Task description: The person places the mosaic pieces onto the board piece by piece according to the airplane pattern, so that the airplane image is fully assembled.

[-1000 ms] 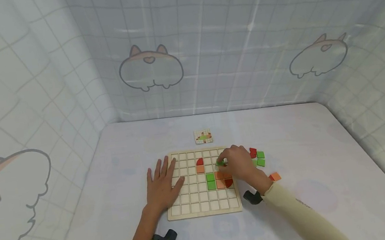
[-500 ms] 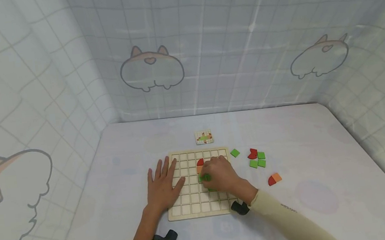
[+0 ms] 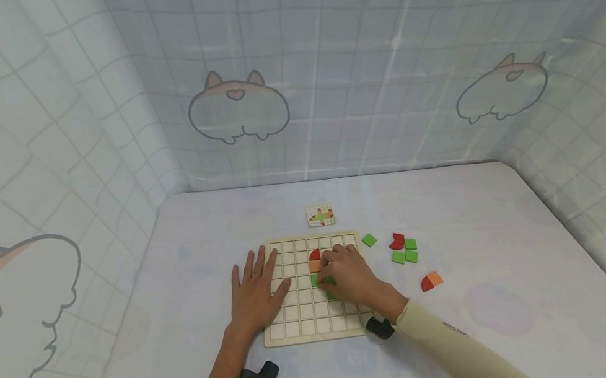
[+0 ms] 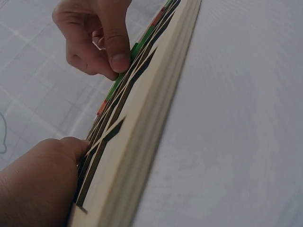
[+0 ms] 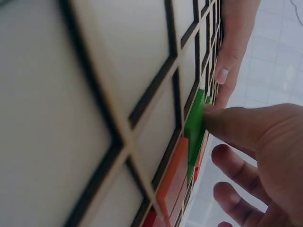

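Note:
My left hand (image 3: 256, 299) lies flat with fingers spread on the left side of a wooden grid board (image 3: 292, 343). Over the middle of the board, my right hand (image 3: 348, 274) pinches a green square tile (image 3: 315, 280) with thumb and index fingertip, low at a grid cell. In the right wrist view the thumb presses the green tile's edge beside an orange tile (image 5: 173, 172). A red quarter-round tile (image 3: 315, 254) and an orange square (image 3: 315, 266) sit in the column above. The right hand hides most of the tiles to the right.
Behind the board lies a small pattern card (image 3: 320, 216). To the right are a lone green tile (image 3: 369, 240), several green squares (image 3: 412, 256), red pieces (image 3: 397, 241), and a red piece (image 3: 427, 284) against an orange tile (image 3: 435, 278). Curtain walls enclose the table.
My right hand has moved left and toward me from the board's upper right to its middle with a green tile. A lone green tile now shows beside the board. The left hand stays put.

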{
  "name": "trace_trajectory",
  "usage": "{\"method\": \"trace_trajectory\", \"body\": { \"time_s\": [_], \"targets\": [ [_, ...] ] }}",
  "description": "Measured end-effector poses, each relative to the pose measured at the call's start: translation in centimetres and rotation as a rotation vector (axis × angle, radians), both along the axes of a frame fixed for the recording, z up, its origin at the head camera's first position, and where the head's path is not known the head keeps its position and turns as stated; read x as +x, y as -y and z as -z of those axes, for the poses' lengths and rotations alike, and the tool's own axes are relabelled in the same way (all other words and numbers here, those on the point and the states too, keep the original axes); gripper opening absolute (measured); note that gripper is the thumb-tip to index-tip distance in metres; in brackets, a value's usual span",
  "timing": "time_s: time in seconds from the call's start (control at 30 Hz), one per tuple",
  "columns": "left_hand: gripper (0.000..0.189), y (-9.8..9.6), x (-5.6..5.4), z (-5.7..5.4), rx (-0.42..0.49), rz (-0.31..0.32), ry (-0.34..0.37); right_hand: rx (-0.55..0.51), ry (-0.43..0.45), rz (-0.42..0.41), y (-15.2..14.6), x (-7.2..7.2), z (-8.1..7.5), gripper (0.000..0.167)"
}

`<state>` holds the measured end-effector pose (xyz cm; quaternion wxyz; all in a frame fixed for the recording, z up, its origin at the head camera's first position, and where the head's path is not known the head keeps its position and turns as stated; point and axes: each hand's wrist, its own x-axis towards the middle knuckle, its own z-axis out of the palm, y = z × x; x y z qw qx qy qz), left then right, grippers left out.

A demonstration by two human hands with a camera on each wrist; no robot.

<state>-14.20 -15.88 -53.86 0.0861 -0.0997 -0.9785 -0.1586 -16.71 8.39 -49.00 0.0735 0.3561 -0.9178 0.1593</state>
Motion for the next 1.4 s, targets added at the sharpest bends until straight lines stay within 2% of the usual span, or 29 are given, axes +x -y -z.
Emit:
{"method": "trace_trajectory", "body": {
  "time_s": [0.2,0.3,0.5,0.6,0.77,0.9,1.0,1.1,1.2,1.4],
  "targets": [
    [0.073,-0.2,0.0,-0.1,0.002,0.004,0.013,-0.065,-0.020,0.000,-1.7,-0.6,0.5,0.006],
    [0.073,-0.2,0.0,-0.2,0.005,0.004,0.010,-0.082,-0.005,0.029,-2.9,-1.1,0.5,0.005],
    [0.073,-0.2,-0.2,-0.2,0.010,0.005,0.000,-0.078,0.062,0.139,-5.0,-1.6,0.1,0.004],
    [0.074,-0.1,-0.3,-0.2,0.005,0.006,-0.001,-0.089,0.065,0.177,-5.8,-1.8,0.0,0.005],
    [0.073,0.0,-0.1,-0.3,0.015,0.007,-0.008,-0.100,-0.013,0.252,-7.3,-2.6,0.5,0.008],
    [0.073,0.2,-0.1,0.0,0.009,0.003,-0.021,-0.069,-0.078,0.354,-8.2,-3.3,0.9,0.012],
    [0.073,0.2,-0.2,0.2,-0.001,0.001,-0.026,-0.047,-0.036,0.450,-8.7,-3.7,1.0,0.013],
    [0.073,0.1,-0.2,0.3,0.005,0.004,-0.026,-0.023,0.031,0.509,-8.9,-3.9,1.1,0.014],
    [0.073,0.1,-0.2,0.3,0.009,0.004,-0.017,0.005,0.051,0.518,-8.9,-4.1,1.0,0.015],
    [0.073,0.0,-0.3,0.4,0.001,-0.001,-0.009,0.032,-0.001,0.497,-8.7,-4.3,0.8,0.013]
  ]
}}
